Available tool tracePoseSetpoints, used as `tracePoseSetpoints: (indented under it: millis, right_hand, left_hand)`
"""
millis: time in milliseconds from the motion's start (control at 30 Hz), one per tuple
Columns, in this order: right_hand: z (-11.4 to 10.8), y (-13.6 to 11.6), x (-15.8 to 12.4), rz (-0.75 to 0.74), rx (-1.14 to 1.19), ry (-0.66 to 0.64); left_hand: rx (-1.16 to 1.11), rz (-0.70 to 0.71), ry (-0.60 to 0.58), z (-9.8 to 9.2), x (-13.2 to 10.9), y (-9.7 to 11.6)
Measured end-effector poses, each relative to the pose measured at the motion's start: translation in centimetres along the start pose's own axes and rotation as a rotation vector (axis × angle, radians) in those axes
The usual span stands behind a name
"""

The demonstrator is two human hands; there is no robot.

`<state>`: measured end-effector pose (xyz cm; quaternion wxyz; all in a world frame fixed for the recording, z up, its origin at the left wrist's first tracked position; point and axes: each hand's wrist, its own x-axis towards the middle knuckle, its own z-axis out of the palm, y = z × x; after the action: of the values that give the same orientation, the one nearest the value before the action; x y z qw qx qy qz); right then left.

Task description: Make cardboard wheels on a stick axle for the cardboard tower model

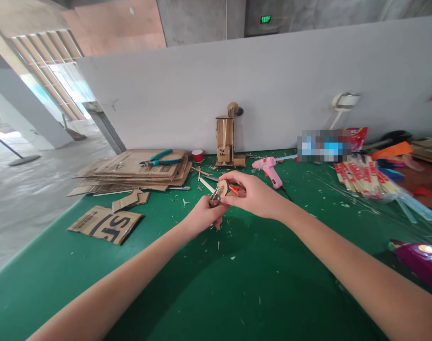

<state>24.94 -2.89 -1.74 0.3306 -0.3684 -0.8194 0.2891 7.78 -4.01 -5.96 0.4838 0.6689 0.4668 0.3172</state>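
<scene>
Both hands meet over the middle of the green table. My left hand [199,215] is closed on a small rounded cardboard piece [223,188], with dark and shiny wiry parts on its near side. My right hand [249,192] pinches the same piece from the right, its thumb and fingers near the edge. A red item [237,189] shows beneath the right fingers; I cannot tell its kind. Just beyond the hands lie a pale stick [206,184] and a grey blade-like thing [212,178]. A cardboard model [224,139] with a bent top stands upright further back.
Teal-handled pliers [162,158] rest on stacked cardboard [130,168] at the left, with a printed piece [105,224] nearer. A red spool [198,156] and pink glue gun [270,170] stand behind. Packaged sticks [365,175] and a purple device [419,263] are at the right.
</scene>
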Motion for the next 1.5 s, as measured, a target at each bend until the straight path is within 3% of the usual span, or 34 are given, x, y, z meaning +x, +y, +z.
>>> tracePoseSetpoints:
  millis: [167,567,667,733,800,933,1033,1133,1267,1367,1433,1500]
  right_hand:
    - [0.0,0.7,0.1,-0.042,0.064,0.044]
    - [1.2,0.1,0.3,-0.054,0.037,0.206]
    - [0.5,0.0,0.4,-0.05,0.05,0.235]
    - [-0.6,-0.3,0.3,-0.08,0.058,0.324]
    - [-2.1,-0.6,0.2,-0.141,0.043,0.4]
    - [-4.1,-1.4,-0.2,-0.192,0.068,0.358]
    - [-4.0,-1.4,-0.4,-0.159,0.157,0.286]
    - [-3.1,-0.9,0.0,-0.129,0.382,0.244]
    - [-2.1,-0.5,0.8,-0.038,0.729,0.276]
    - [-1.6,-0.5,1.0,0.074,0.871,0.297]
    - [-1.4,-0.4,1.1,0.101,0.922,0.3]
    - [-1.0,-0.4,1.1,0.106,0.95,0.309]
  left_hand:
    - [0.092,0.044,-0.05,-0.7,-0.1,0.8]
    - [0.095,0.029,0.033,-1.2,0.1,1.3]
    - [0.148,0.01,0.012,-2.0,0.2,1.2]
    - [0.207,-0.002,0.017,-3.0,0.4,0.8]
    - [0.319,-0.027,0.064,-4.3,0.6,0.4]
    - [0.651,-0.07,0.158,-6.9,1.2,0.1]
    - [1.016,-0.039,0.213,-8.2,1.3,-0.3]
    - [1.194,-0.071,0.155,-8.7,1.2,-1.2]
    - [1.214,-0.074,0.138,-8.4,1.1,-1.7]
    - [1.161,0.047,0.211,-7.5,1.0,-0.8]
    - [0.972,0.223,0.246,-6.3,0.7,0.3]
    - [0.697,0.299,0.224,-4.8,0.4,1.4]
